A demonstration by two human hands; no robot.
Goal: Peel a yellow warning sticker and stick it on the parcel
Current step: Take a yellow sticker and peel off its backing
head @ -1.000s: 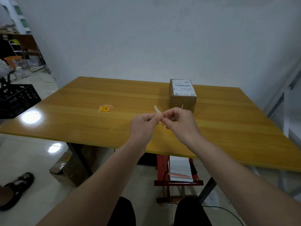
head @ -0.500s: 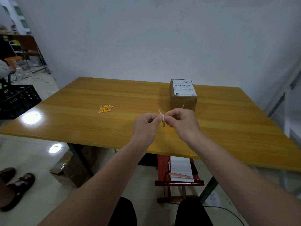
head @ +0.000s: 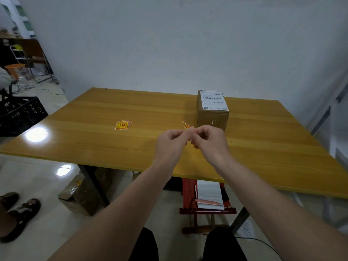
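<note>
Above the wooden table [head: 98, 144], my left hand [head: 172, 141] and my right hand [head: 211, 141] meet fingertip to fingertip and both pinch a small yellow warning sticker [head: 186, 125]. Its corner pokes up and to the left above my fingers; the rest is hidden between them. The parcel [head: 212, 110], a brown cardboard box with a white shipping label on top, stands on the table just behind my right hand. A small pile of yellow and red warning stickers [head: 122, 125] lies flat on the table to the left.
A red stool [head: 188, 194] with a notepad and pen stands under the table's near edge. A cardboard box [head: 79, 194] sits on the floor by the table leg. A black crate [head: 20, 113] and another person's shoes [head: 18, 213] are at the left.
The sticker between my fingers has turned: a white strip stuck up before, now a yellow corner shows. My hands stay close together in nearly the same place.
</note>
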